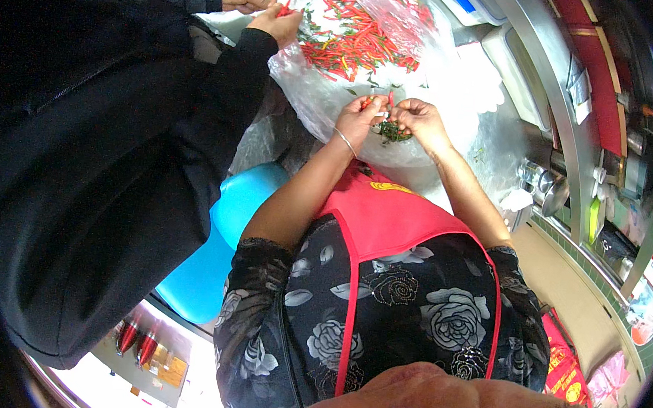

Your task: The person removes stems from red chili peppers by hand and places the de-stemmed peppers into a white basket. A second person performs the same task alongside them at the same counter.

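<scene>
My left hand (360,117), with a bracelet at its wrist, is closed around a red chili pepper (368,102). Another red chili (390,98) stands between my two hands, near the left fingertips. My right hand (419,123) has its fingers drawn together beside that chili; whether they pinch its stem is too small to tell. Below the hands lies a small heap of green stems (392,133). Beyond them, a large pile of red chilies (359,43) with green leaves spreads over clear plastic sheeting (305,90).
At the left a co-worker in a dark jacket (123,135) handles chilies with both hands (276,24). A blue plastic stool (248,199) is between us. White lidded containers (516,75) and a metal shelf post (559,67) line the right side.
</scene>
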`<state>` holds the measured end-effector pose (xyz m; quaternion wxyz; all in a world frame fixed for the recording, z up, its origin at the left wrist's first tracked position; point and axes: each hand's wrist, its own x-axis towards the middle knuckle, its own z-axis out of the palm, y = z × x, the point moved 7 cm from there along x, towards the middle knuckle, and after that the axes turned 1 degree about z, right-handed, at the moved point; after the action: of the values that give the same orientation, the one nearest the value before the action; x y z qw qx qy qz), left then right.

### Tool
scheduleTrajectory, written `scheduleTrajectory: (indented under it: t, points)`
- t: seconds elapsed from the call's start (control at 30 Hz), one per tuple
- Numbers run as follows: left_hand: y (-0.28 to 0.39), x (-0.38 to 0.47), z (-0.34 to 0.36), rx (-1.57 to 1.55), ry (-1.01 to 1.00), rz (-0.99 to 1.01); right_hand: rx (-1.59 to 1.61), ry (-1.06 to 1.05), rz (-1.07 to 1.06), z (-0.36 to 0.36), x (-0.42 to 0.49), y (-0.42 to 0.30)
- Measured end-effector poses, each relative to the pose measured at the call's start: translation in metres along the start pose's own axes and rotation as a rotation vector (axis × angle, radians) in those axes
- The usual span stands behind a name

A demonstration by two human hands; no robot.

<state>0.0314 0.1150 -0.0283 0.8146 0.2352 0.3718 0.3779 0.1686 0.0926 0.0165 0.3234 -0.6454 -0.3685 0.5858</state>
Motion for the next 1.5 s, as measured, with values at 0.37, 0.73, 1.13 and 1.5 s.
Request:
scheduleTrajectory:
  t: [0.37, 0.73, 1.13, 1.5]
  points:
    - [-0.011, -0.012, 0.014, 0.372, -0.077, 0.122, -0.096, 0.120, -0.234, -0.006, -0.024, -0.013]
    - [-0.002, -0.026, 0.027, 0.285, -0.371, 0.100, 0.738, -0.242, 0.181, 0.002, -0.035, 0.007]
    - [-0.005, -0.016, 0.017, 0.188, -0.332, 0.032, -0.438, 0.133, -0.351, -0.024, -0.019, -0.028]
    - [-0.013, -0.013, 0.014, 0.388, -0.358, -0.089, -0.405, -0.100, -0.399, 0.020, -0.010, -0.048]
